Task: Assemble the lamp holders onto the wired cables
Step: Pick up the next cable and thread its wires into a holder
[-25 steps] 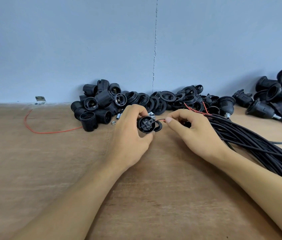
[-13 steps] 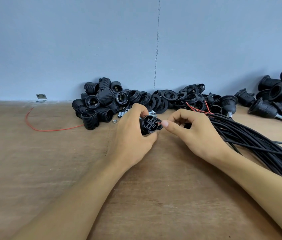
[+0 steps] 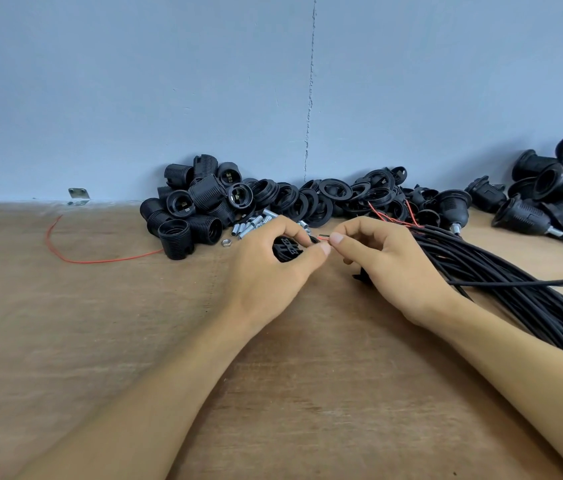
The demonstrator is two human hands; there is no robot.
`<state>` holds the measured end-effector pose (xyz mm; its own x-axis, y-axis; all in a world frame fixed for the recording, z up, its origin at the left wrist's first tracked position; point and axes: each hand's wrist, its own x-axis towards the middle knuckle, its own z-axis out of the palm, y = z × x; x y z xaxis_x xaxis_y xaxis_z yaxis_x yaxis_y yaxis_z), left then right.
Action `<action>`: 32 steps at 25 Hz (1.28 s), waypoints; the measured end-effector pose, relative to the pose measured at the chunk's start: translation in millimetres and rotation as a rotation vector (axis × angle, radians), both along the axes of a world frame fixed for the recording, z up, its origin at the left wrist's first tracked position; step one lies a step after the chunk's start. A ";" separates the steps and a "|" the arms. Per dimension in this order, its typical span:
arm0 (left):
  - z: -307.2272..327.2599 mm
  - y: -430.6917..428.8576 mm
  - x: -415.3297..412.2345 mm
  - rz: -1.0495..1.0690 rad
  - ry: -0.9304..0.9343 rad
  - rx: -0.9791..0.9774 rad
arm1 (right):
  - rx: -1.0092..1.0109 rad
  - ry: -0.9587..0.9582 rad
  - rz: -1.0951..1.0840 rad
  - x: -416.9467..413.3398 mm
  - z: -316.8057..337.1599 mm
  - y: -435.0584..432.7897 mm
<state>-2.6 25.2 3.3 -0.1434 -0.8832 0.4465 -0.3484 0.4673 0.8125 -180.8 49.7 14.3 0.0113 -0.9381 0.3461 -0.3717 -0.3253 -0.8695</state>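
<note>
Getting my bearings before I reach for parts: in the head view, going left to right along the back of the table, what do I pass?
Loose red wire → pile of threaded black shells → pile of black rings → wired lamp holders.

Frame centre: left hand (image 3: 266,268) grips black lamp holder part (image 3: 287,249), fingers curled round it. Right hand (image 3: 391,265) pinches red wire end (image 3: 323,238) just beside that part. Right side: black cable bundle (image 3: 515,289) runs to lower right edge. Behind hands, along blue wall: pile of threaded holder shells (image 3: 197,209), rings (image 3: 335,195), metal tubes (image 3: 252,225). Left: loose red wire (image 3: 100,260) on wooden table (image 3: 100,341).
</note>
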 end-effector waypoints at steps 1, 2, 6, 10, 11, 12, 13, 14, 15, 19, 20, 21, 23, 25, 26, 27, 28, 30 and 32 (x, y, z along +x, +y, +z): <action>0.2 -0.5 -0.6 -0.016 0.028 0.019 | 0.010 -0.008 0.006 0.2 0.3 0.1; -0.1 -0.5 -1.2 -0.024 0.047 0.040 | 0.013 -0.009 0.010 0.5 0.6 0.6; -1.3 1.2 -2.5 -0.019 0.065 0.049 | 0.015 0.001 0.005 1.3 1.5 1.7; -1.5 0.1 -0.5 -0.047 0.100 0.081 | -0.001 0.014 -0.016 2.2 1.2 1.8; -2.2 -0.8 -0.3 -0.052 0.111 0.094 | -0.002 0.010 -0.024 2.2 1.1 1.7; -2.2 -1.0 -0.2 -0.055 0.121 0.106 | 0.001 -0.002 -0.033 2.2 0.9 1.2; -2.6 -1.5 -0.3 -0.056 0.125 0.114 | 0.006 -0.022 -0.041 2.0 0.6 0.6; -2.5 -1.5 -0.1 -0.059 0.123 0.121 | 0.013 -0.042 -0.044 1.6 0.5 0.1; -2.8 -1.7 0.0 -0.065 0.121 0.127 | 0.018 -0.055 -0.041 1.4 0.7 -0.4; -2.9 -1.3 -0.3 -0.076 0.156 0.158 | 0.012 -0.028 0.008 1.9 1.7 1.1; -2.4 -1.1 -0.5 -0.071 0.163 0.160 | 0.010 -0.026 0.016 2.2 1.9 1.6; -2.2 -1.4 -0.7 -0.065 0.164 0.158 | 0.010 -0.025 0.020 2.3 2.1 2.0; -2.3 -1.7 -0.5 -0.055 0.155 0.141 | 0.012 -0.024 0.013 2.7 2.2 1.8; -1.8 -1.1 -0.4 -0.042 0.125 0.114 | 0.011 -0.023 0.003 3.3 1.9 1.7; -1.6 -0.9 -0.4 -0.035 0.111 0.099 | 0.006 -0.017 0.001 3.7 1.8 1.9; -2.0 -1.5 -0.5 -0.027 0.101 0.087 | -0.005 -0.003 0.003 4.4 1.7 2.3; -1.3 -1.2 -1.0 -0.024 0.101 0.081 | -0.022 0.018 0.007 5.3 1.6 2.9; 0.4 -0.4 -0.7 -0.033 0.075 0.069 | -0.052 0.050 0.008 6.5 1.7 3.4; 0.8 2.0 0.7 -0.059 0.020 0.083 | -0.058 0.043 -0.008 5.7 1.7 3.3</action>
<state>-1.8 27.2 4.1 -0.1874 -0.9076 0.3757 -0.3054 0.4174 0.8559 -175.0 53.0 16.0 0.0200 -0.9165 0.3995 -0.4111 -0.3717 -0.8324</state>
